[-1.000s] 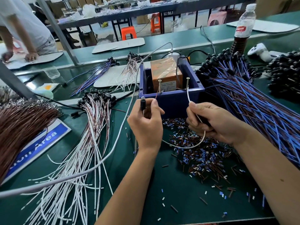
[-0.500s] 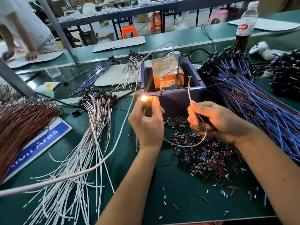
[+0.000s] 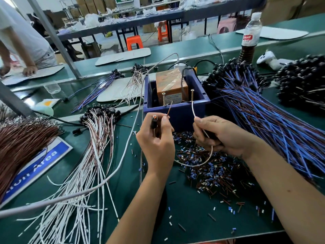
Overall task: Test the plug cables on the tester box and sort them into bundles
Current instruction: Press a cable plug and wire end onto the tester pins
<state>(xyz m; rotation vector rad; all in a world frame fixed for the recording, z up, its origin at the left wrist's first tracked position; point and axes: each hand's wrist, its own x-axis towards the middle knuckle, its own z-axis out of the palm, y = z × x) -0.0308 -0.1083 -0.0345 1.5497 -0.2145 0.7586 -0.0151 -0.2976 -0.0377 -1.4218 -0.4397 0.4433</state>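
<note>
we see the left hand (image 3: 156, 138) gripping a black plug (image 3: 154, 121) and pinching its brown wire (image 3: 169, 109), whose tip points up toward the left screw (image 3: 163, 98) on the blue tester box (image 3: 175, 111). the right hand (image 3: 221, 136) is curled around the white wire (image 3: 195, 110), which rises toward the right screw (image 3: 192, 95). the box sits mid counter (image 3: 184, 208), just beyond both hands. a white cable bundle (image 3: 84, 164) lies to the left, a blue cable bundle (image 3: 272, 120) to the right, and cut bits (image 3: 207, 169) are scattered near the right hand.
</note>
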